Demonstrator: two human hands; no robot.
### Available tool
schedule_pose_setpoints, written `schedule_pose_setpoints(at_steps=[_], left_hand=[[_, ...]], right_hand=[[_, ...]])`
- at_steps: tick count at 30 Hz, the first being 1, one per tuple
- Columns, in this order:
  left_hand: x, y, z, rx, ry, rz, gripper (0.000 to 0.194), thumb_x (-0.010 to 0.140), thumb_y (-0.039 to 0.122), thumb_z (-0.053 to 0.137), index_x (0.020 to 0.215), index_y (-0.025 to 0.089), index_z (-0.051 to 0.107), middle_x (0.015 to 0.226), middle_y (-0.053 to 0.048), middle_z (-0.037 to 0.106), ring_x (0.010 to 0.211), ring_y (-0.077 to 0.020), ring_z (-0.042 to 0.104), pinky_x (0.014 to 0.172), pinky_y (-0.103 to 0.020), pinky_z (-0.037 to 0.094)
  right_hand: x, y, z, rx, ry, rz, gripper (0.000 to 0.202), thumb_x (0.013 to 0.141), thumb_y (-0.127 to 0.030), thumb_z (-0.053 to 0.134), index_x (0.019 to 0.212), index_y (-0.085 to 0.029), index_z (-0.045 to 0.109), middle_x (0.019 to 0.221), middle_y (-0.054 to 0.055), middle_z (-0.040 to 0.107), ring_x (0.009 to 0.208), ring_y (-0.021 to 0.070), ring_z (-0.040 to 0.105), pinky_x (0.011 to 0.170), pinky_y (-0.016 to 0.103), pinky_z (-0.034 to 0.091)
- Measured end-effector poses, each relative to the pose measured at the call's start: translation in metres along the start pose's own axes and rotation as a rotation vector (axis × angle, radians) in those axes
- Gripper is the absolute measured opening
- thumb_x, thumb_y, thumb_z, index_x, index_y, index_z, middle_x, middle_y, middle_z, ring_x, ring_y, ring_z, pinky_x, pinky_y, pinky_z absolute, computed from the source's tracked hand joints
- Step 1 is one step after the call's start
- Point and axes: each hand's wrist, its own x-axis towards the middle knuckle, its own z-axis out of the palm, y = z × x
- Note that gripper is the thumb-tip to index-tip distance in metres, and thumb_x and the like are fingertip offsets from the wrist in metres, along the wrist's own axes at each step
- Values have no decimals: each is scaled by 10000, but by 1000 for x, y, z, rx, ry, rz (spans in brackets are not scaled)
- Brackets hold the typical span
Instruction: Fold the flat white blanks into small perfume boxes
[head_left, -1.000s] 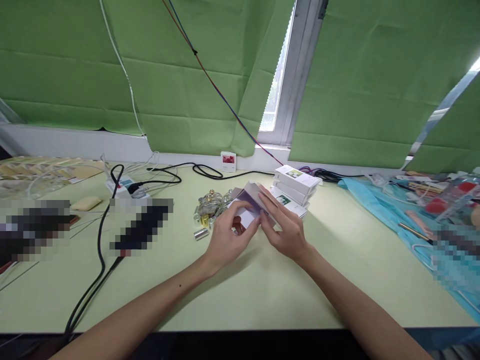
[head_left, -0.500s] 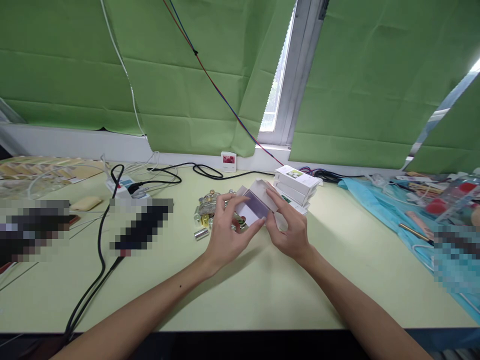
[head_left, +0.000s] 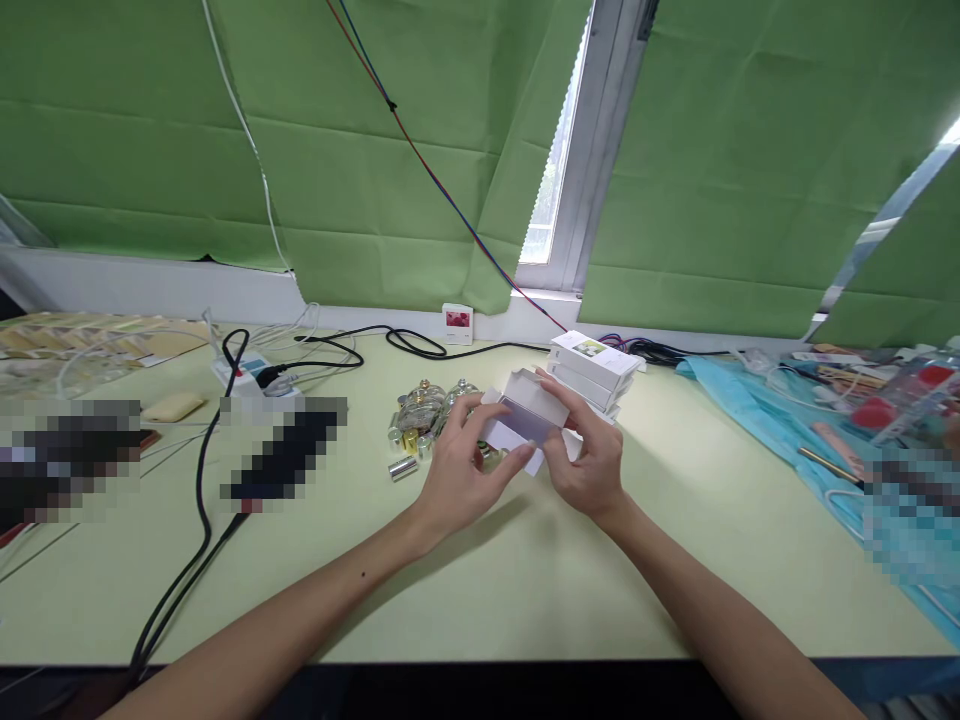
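A small white box (head_left: 537, 399) with its end flaps spread is held up over the table, its open end facing me. My left hand (head_left: 466, 462) grips its left side between thumb and fingers. On the right side, my right hand (head_left: 587, 455) holds it with the thumb near the lower edge and fingers behind. Behind my left hand stand several glass bottles (head_left: 421, 408) with shiny caps, partly hidden. A silver cylinder (head_left: 403, 468) lies just left of that hand. Past my right hand is a stack of white boxes (head_left: 592, 360).
A power strip (head_left: 259, 378) with black cables and a blurred dark device (head_left: 285, 455) lie at the left, near a yellow soap-like object (head_left: 174, 406). Blue sheeting (head_left: 757, 420) with clutter covers the right side. A small picture card (head_left: 457, 324) stands at the back.
The box has turned in my hands, so its flaps now spread more towards me. Both hands have shifted slightly, the right one a little to the right.
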Motion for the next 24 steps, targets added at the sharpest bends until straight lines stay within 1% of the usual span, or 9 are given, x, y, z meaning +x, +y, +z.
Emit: schedule_pose_setpoints(at_steps=[4, 7, 10, 13, 17, 20, 24], left_hand=[[1, 2, 0, -13, -37, 2, 281, 910, 402, 676, 1135, 244, 617, 1202, -78, 541, 716, -97, 545, 500, -203, 479], [1, 3, 0, 0, -69, 21, 264, 922, 414, 662, 1116, 241, 615, 1102, -59, 595, 705, -107, 547, 500, -206, 457], [0, 1, 0, 13, -109, 23, 246, 951, 432, 627, 1104, 240, 610, 1000, -24, 628, 636, -94, 513, 524, -221, 453], [-1, -2, 1, 25, -136, -2, 261, 962, 464, 609, 1090, 236, 606, 970, -11, 635, 596, -87, 485, 545, -236, 450], [0, -7, 2, 56, -144, -9, 272, 949, 473, 629, 1066, 229, 602, 963, -4, 617, 595, -86, 499, 562, -242, 447], [0, -9, 2, 74, -135, -2, 258, 944, 452, 645, 1057, 224, 602, 976, -1, 610, 584, -77, 496, 574, -245, 445], [1, -11, 2, 92, -131, 14, 262, 949, 451, 644, 1065, 220, 604, 981, -7, 609, 581, -78, 485, 577, -246, 437]], right_hand=[[0, 0, -1, -3, 14, 47, 517, 829, -88, 458, 1294, -229, 633, 1340, 100, 705, 1051, 255, 759, 674, 345, 649], [1, 0, -2, 11, 8, 76, 513, 810, -85, 448, 1260, -228, 648, 1331, 93, 711, 981, 240, 770, 654, 336, 642], [2, 1, -2, 19, 1, 124, 508, 796, -75, 434, 1223, -229, 660, 1307, 76, 726, 1058, 235, 754, 766, 343, 649], [3, 2, -2, 24, -22, 195, 497, 788, -76, 431, 1199, -224, 668, 1266, 67, 746, 1148, 238, 724, 849, 349, 635], [6, 4, -1, 51, -71, 251, 468, 779, -81, 437, 1153, -217, 684, 1214, 62, 764, 1102, 236, 730, 830, 345, 620], [9, 4, -1, 43, -126, 291, 453, 772, -81, 440, 1127, -212, 689, 1213, 61, 762, 1123, 240, 716, 833, 346, 604], [11, 4, 0, 30, -148, 354, 422, 768, -89, 450, 1098, -215, 681, 1190, 59, 764, 1106, 245, 712, 810, 343, 588]])
